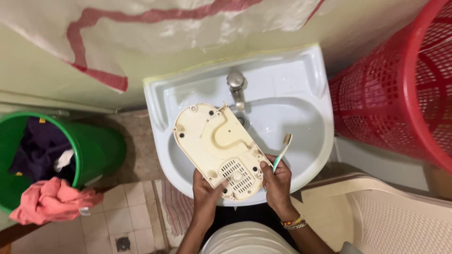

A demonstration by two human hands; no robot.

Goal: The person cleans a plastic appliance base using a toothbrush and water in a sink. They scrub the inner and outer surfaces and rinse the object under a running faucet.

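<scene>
Over the white sink [310, 101], the left hand [205, 189] grips the near end of a cream plastic panel [217, 149], tilting it so its ribbed underside faces up — open to scrubbing. The right hand [277, 181] steadies the panel's right edge while clasping a toothbrush [283, 149] — bristles up, just beside the panel.

White basin [308, 84] ahead of me, metal tap [236, 87] at its back edge, drain [243, 121] below tap. Green bucket [101, 150] at my left, dark clothes [40, 146] inside, pink cloth [49, 200] draped over rim. Red mesh basket [400, 89] at my right. Cream plastic chair [391, 216] near right. Tiled floor [127, 216] below.
</scene>
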